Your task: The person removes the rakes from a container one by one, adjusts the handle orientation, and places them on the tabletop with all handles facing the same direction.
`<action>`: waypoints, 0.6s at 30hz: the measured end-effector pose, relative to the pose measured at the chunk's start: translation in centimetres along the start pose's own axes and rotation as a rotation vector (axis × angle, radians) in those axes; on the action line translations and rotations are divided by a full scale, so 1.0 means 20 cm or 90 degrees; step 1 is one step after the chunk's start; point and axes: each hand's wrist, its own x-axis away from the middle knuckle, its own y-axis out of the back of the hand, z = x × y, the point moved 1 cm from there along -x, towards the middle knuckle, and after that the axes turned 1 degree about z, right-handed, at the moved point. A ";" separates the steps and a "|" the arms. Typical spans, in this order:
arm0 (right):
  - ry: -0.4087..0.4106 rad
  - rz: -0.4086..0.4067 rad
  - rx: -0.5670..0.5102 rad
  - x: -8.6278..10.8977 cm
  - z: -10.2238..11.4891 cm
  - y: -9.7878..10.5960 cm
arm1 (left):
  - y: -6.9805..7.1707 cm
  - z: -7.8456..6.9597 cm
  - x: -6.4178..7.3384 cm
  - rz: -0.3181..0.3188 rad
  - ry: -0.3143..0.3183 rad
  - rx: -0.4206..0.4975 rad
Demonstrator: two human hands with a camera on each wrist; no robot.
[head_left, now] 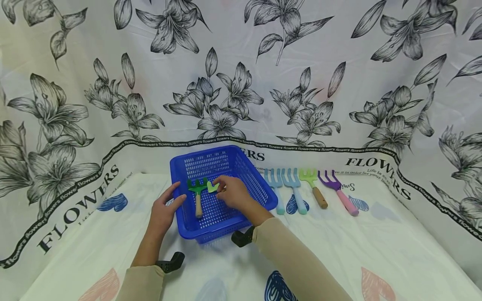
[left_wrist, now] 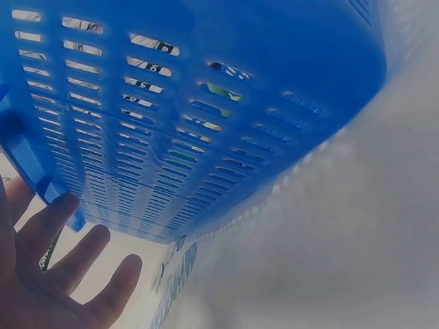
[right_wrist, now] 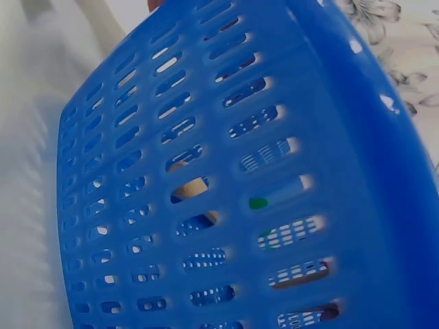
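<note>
A blue slotted plastic basket stands on the cloth in the head view. Inside it lies a small hand rake with green tines and a wooden handle. My right hand reaches into the basket and pinches a light green, pointed piece beside that rake; the rest of the piece is hidden by the fingers. At the left rim is my left hand, its thumb overlapping the rim. The left wrist view shows the left hand's fingers spread alongside the basket's slotted wall.
Right of the basket lies a row of hand rakes: two light blue ones, a light green one with a wooden handle and a purple one with a pink handle. Flower-printed cloth rises behind as a backdrop.
</note>
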 end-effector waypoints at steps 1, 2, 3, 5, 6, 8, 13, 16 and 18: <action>0.000 -0.006 -0.001 0.00 0.00 0.00 | 0.00 0.00 0.00 0.001 -0.001 0.001; -0.002 -0.010 -0.004 0.00 0.00 0.00 | 0.00 -0.01 0.00 0.002 -0.001 0.003; -0.002 -0.015 -0.005 0.01 0.00 0.01 | 0.00 -0.01 0.00 0.004 -0.001 0.003; 0.000 -0.028 0.001 0.00 0.00 0.00 | 0.01 0.00 0.00 0.003 0.001 0.005; 0.000 -0.036 0.002 0.00 -0.01 0.00 | 0.01 0.00 0.00 0.004 0.004 0.006; 0.002 -0.055 0.005 0.00 -0.01 -0.01 | 0.00 0.00 0.00 0.003 0.005 0.004; 0.015 -0.084 0.006 0.00 -0.01 -0.01 | 0.00 0.00 0.00 -0.002 -0.001 -0.002; 0.034 -0.102 0.017 0.01 0.00 0.00 | 0.01 -0.01 0.01 0.000 -0.005 0.003; 0.048 -0.122 0.023 0.02 0.01 0.01 | 0.01 -0.01 0.00 -0.001 -0.006 0.003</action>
